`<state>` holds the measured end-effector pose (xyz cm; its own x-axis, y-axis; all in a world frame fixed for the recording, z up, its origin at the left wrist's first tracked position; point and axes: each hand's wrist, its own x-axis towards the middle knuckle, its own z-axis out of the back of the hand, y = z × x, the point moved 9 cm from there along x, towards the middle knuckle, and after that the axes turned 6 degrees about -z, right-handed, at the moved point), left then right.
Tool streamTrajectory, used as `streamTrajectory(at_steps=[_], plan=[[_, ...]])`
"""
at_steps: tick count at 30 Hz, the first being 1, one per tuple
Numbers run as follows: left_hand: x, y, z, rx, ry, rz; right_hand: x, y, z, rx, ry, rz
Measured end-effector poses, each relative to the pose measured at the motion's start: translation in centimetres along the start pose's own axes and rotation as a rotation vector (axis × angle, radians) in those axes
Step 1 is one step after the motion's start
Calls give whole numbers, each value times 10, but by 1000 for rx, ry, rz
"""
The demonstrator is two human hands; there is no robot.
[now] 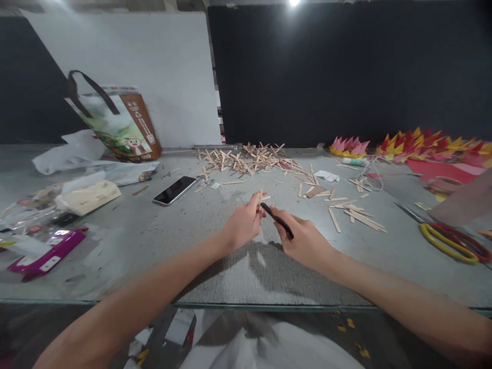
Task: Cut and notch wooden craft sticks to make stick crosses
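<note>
In the head view, my left hand (248, 223) is closed, pinching a short wooden craft stick (261, 195) upright between thumb and fingers. Another light stick piece (266, 198) juts to the right at the same fingertips. My right hand (302, 238) grips a slim black tool (279, 220), whose tip reaches the craft stick; blade or jaws cannot be made out. Both hands are raised slightly above the table's middle. Beyond them lies a heap of crossed wooden sticks (246, 161), and loose craft sticks (361, 218) are scattered to the right.
A smartphone (175, 190) lies left of my hands on the grey table (154, 241). Farther left are a carry bag (115, 123), plastic wrapping and a purple packet (48, 256). Scissors (448, 243), a tape roll (444, 184) and folded paper points (423, 143) occupy the right.
</note>
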<state>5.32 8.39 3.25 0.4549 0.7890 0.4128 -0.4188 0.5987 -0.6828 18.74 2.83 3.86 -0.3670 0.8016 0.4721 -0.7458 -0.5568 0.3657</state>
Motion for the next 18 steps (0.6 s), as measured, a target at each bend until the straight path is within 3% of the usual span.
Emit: streamTrajectory(at_steps=[7,12,18], plan=[[0,0,4,52,-65,53,2,-3,-1,11,7,-29],[3,-5,2,42,-23,-7,2,-6,-5,57,37,-58],[8,7,6,-55,-38,66,5,-7,-7,30,79,-78]])
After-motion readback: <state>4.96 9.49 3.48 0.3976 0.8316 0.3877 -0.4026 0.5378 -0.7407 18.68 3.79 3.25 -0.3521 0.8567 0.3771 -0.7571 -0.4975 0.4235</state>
